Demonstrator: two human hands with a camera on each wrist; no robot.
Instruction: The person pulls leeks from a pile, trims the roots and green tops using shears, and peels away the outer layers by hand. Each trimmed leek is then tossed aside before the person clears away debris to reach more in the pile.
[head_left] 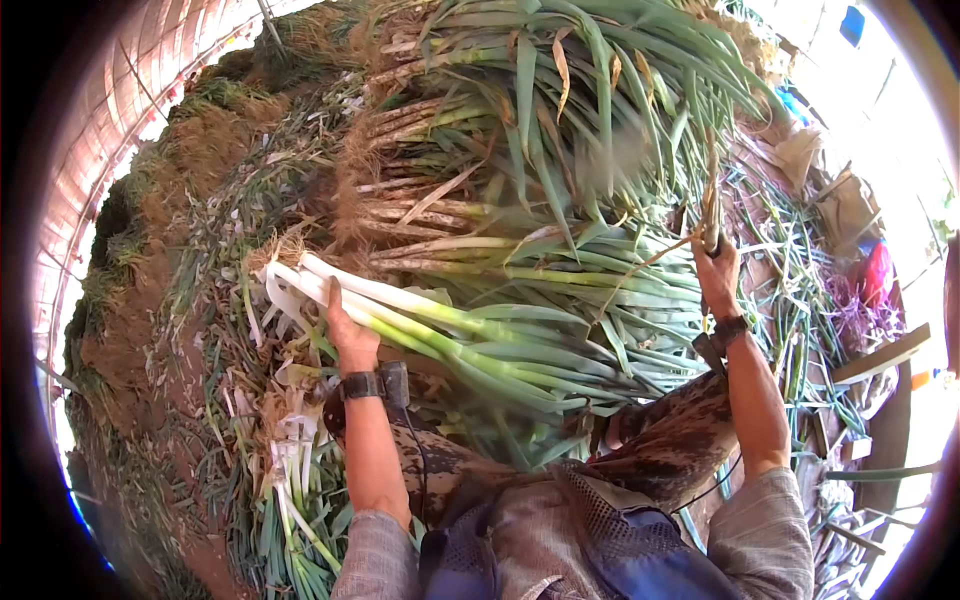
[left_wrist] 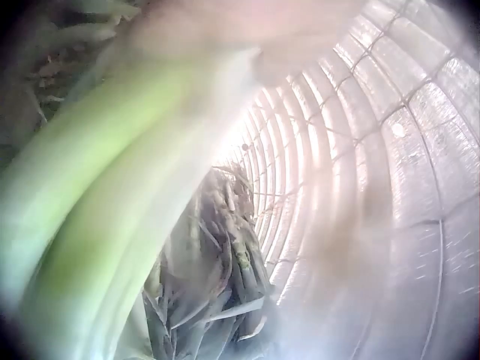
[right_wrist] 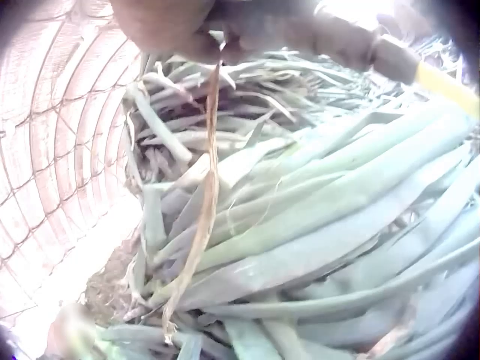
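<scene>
Long green onions with clean white stems (head_left: 400, 308) lie across the front of the person, roots to the left. My left hand (head_left: 352, 338) grips their white part from below. Close up in the left wrist view, the pale green stalks (left_wrist: 97, 232) run down from the blurred left hand (left_wrist: 247, 30). On the right, my right hand (head_left: 717, 275) holds a bunch of dry brownish leaves (head_left: 712, 205). From the right hand (right_wrist: 172, 26) in the right wrist view, a withered strip (right_wrist: 210, 172) hangs over green leaves (right_wrist: 300, 262); its fingers are partly hidden.
A large heap of unpeeled onions (head_left: 430, 215) with soil-covered roots lies ahead. Cleaned onions (head_left: 295, 470) rest at lower left. Leaf scraps (head_left: 240, 210) cover the ground at left. A wooden piece (head_left: 880, 357) and purple strands (head_left: 862, 318) are at right.
</scene>
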